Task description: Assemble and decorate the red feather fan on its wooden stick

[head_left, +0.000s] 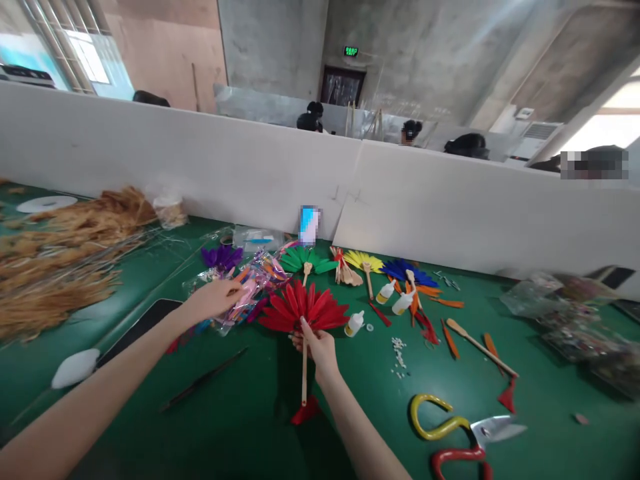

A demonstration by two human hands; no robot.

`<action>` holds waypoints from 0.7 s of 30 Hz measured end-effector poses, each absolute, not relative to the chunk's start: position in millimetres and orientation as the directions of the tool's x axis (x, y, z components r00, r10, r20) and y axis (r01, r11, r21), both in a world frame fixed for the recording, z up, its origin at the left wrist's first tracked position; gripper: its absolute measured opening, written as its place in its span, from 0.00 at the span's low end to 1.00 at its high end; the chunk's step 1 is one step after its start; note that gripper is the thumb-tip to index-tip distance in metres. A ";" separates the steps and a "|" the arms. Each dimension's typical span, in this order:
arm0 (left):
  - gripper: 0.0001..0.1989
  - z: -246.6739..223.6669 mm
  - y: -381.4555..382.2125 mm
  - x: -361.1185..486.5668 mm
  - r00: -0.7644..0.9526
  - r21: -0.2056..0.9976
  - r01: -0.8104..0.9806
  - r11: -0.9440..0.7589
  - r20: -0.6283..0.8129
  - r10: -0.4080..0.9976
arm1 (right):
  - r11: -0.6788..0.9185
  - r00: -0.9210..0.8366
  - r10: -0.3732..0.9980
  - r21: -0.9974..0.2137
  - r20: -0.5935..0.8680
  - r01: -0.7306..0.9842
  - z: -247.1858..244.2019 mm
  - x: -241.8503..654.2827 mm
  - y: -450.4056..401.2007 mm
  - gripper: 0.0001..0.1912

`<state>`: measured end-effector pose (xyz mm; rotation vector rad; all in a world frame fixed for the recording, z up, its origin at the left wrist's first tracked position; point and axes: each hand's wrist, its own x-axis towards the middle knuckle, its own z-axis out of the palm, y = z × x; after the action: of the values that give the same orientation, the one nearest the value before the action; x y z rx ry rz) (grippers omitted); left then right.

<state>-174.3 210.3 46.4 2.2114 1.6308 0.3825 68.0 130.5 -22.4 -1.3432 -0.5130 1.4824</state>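
My right hand (319,347) is wrapped round the wooden handle of a red feather fan (305,308), thumb pressed at the base of the feathers. A red tassel (305,410) hangs at the handle's lower end. My left hand (217,298) is at a plastic bag of loose mixed feathers (257,283), mostly pink, orange and purple. Its fingers are curled together; what they hold, if anything, is too small to make out. Behind the red fan lie a green feather fan (307,257), a yellow one (365,261) and a blue one (410,272).
Small glue bottles (355,324) stand right of the red fan. White beads (399,353), a bare fan stick (483,347) and large scissors (470,427) lie farther right. Tweezers (205,379) rest front left. Dried brown plumes (65,247) cover the far left. A white partition (240,167) closes the back.
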 end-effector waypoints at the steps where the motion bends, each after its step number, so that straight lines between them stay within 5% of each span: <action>1: 0.17 45.0 196.6 -174.0 0.305 0.470 0.842 -0.266 -0.007 0.952 | -0.379 0.167 0.870 -0.846 -0.464 -0.374 -27.6 68.3 132.0 0.21; 9: 0.20 35.5 159.2 -149.3 0.371 0.509 0.801 -0.314 -0.012 0.929 | -0.365 0.205 0.907 -0.930 -0.367 -0.050 -33.8 74.4 127.8 0.22; 13: 0.21 38.4 238.9 -129.6 0.225 0.477 0.835 -0.274 0.157 0.962 | -0.326 0.118 0.940 -0.944 -0.319 0.048 -31.4 77.3 120.5 0.22; 21: 0.24 10.0 440.5 -80.8 0.212 0.505 0.823 -0.260 0.151 0.966 | -0.176 0.097 0.984 -0.899 -0.149 0.402 -34.3 93.4 119.4 0.21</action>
<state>-80.8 440.5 10.0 2.1760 1.6766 0.6357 93.4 119.4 -34.3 -1.6761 -1.3780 1.0534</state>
